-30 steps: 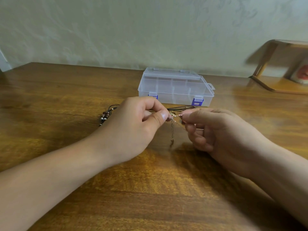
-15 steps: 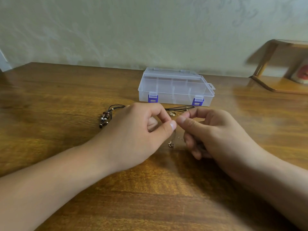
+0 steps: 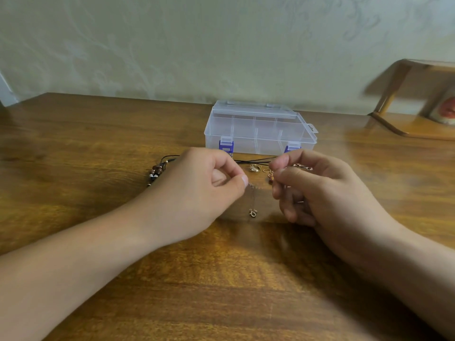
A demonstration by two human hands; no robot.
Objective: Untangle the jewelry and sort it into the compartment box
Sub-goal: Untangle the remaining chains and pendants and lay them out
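Containers first: a clear plastic compartment box (image 3: 259,129) is sitting closed on the far middle of the table (image 3: 73,148), its lid fastened by 2 blue latches (image 3: 226,145) on the front wall. Dividers are showing through the lid; no contents are visible in the compartments.

Left to right, in front of the box: a black cord necklace (image 3: 157,168) with dark beads is lying on the wood, its cord running to the right behind the left hand (image 3: 197,193). That hand is hovering over the table with fingers curled and thumb pressing against the forefinger, pinching a thin chain (image 3: 251,193), which is hanging down and ending in a small clasp (image 3: 252,212) near the tabletop. Between the hands, a gold ring (image 3: 254,167) is resting on the wood beside the cord. The right hand (image 3: 320,193) is pinching a gold-coloured tangle of jewelry (image 3: 270,174) between thumb and forefinger, its other fingers curling beneath.

The table is glossy brown wood. A pale patterned wall (image 3: 221,45) is standing behind it, and a wooden stand (image 3: 406,94) is showing at the far right.
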